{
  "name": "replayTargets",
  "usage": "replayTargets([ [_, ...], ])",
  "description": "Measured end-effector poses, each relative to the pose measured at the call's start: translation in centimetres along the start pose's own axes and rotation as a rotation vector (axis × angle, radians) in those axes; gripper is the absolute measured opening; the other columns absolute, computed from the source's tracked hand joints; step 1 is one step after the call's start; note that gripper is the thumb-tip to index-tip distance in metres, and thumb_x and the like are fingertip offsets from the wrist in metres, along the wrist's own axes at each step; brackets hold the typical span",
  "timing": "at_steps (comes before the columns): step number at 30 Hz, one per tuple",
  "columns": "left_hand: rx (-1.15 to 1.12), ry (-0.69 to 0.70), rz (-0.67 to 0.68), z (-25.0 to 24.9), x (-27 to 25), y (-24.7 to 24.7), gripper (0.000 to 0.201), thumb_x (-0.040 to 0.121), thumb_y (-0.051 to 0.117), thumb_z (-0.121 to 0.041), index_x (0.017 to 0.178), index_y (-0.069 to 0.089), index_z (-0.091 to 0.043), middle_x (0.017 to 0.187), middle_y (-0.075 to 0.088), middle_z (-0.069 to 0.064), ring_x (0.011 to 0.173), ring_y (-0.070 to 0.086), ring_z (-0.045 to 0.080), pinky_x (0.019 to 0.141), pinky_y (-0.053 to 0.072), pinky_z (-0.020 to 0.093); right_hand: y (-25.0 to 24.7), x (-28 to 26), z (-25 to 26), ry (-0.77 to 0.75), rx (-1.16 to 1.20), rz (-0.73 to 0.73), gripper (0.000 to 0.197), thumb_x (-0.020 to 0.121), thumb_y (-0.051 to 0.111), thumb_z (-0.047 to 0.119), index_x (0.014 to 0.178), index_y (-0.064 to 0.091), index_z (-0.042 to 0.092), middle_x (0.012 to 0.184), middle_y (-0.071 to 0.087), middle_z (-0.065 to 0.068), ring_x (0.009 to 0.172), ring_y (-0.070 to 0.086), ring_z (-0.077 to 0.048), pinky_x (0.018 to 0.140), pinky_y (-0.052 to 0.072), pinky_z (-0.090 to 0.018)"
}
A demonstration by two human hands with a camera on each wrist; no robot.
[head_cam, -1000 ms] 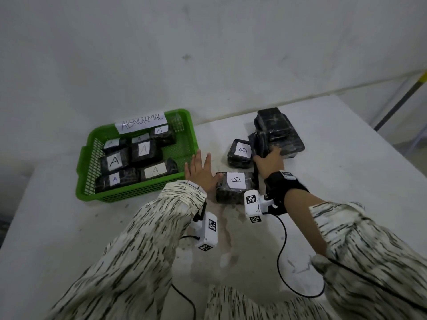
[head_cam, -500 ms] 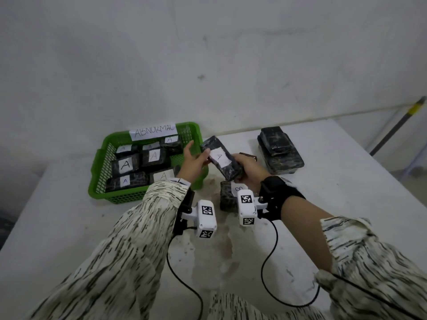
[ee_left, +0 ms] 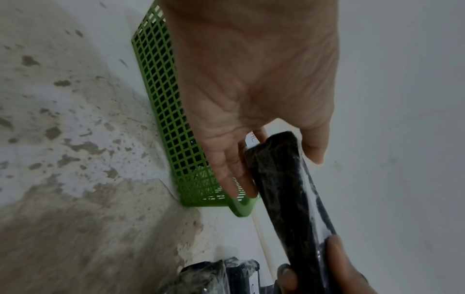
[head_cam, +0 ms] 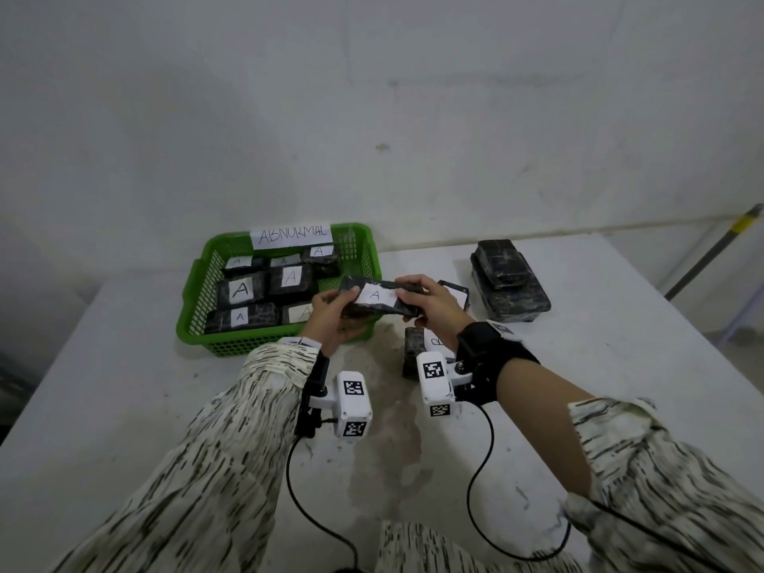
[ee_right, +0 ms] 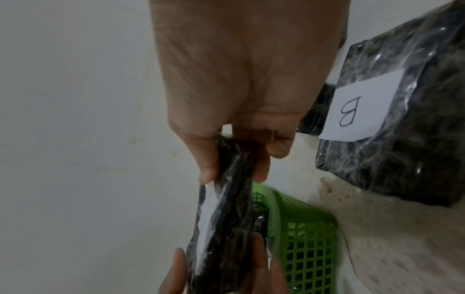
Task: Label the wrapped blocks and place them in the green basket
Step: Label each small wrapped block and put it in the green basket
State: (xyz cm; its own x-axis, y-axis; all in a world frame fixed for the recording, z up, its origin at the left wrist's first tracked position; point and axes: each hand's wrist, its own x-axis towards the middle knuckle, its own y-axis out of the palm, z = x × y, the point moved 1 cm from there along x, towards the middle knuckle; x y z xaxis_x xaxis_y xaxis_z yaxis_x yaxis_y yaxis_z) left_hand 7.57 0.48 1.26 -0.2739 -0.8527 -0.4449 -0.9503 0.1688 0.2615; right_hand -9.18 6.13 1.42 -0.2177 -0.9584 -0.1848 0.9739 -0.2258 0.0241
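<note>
A black wrapped block [head_cam: 374, 308] with a white "A" label is held level in the air by both hands, just over the right front corner of the green basket [head_cam: 248, 345]. My left hand [head_cam: 343, 315] grips its left end, thumb on top and fingers beneath. My right hand [head_cam: 413, 297] pinches its right end. In the left wrist view my left hand [ee_left: 276, 165] clasps the block [ee_left: 289, 199] beside the basket [ee_left: 163, 99]. In the right wrist view my right hand [ee_right: 234, 171] pinches the block [ee_right: 226, 228]. Several "A" blocks lie in the basket.
A block labelled "B" [head_cam: 415, 349] [ee_right: 390, 129] lies on the table below my right wrist, partly hidden by the wrist camera. A stack of unlabelled black blocks [head_cam: 508, 283] sits at the back right. A metal pole [head_cam: 711, 254] leans past the table's right edge.
My right hand picked the "A" block up near the stack and my left hand rose from the table to take its other end. The block has levelled out and moved toward the basket.
</note>
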Motion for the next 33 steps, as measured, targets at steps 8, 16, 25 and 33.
replayTargets([
  [8,-0.026,0.002,0.028,-0.1,-0.1,-0.1,0.053,0.091,0.057,-0.008,0.135,0.029,-0.003,0.130,0.048,0.020,0.086,0.059,0.022,0.062,0.058,0.036,0.9,-0.5,0.6,-0.010,-0.028,0.015,0.038,0.087,0.066,0.006,0.123,0.057,0.012,0.093,0.060,-0.005,0.066,0.058,-0.010,0.050,0.044,-0.012],
  [16,0.047,-0.033,0.093,0.2,-0.5,0.1,0.056,0.090,0.059,-0.024,0.136,0.032,-0.005,0.129,0.052,0.018,0.107,0.056,0.032,0.090,0.050,0.049,0.6,-0.3,-0.6,-0.026,-0.053,-0.031,0.056,0.074,0.079,0.005,0.124,0.055,0.010,0.110,0.060,-0.007,0.089,0.063,-0.013,0.081,0.055,-0.020],
  [25,0.074,0.045,0.127,-0.1,-0.6,-0.1,0.048,0.090,0.052,0.004,0.134,0.037,-0.008,0.116,0.055,0.018,0.085,0.060,0.025,0.079,0.051,0.044,0.0,-0.1,-0.5,0.055,-0.043,-0.011,0.022,0.087,0.068,0.024,0.104,0.064,0.010,0.084,0.062,0.004,0.077,0.059,-0.008,0.060,0.045,-0.016],
  [33,0.176,0.198,0.140,-0.7,-1.0,0.4,0.057,0.079,0.067,0.005,0.126,0.045,-0.019,0.127,0.054,0.022,0.102,0.060,0.030,0.084,0.055,0.038,1.3,-0.8,-0.7,0.167,-0.173,0.183,0.022,0.085,0.070,0.020,0.100,0.059,0.009,0.097,0.066,-0.011,0.089,0.064,-0.024,0.078,0.051,-0.033],
])
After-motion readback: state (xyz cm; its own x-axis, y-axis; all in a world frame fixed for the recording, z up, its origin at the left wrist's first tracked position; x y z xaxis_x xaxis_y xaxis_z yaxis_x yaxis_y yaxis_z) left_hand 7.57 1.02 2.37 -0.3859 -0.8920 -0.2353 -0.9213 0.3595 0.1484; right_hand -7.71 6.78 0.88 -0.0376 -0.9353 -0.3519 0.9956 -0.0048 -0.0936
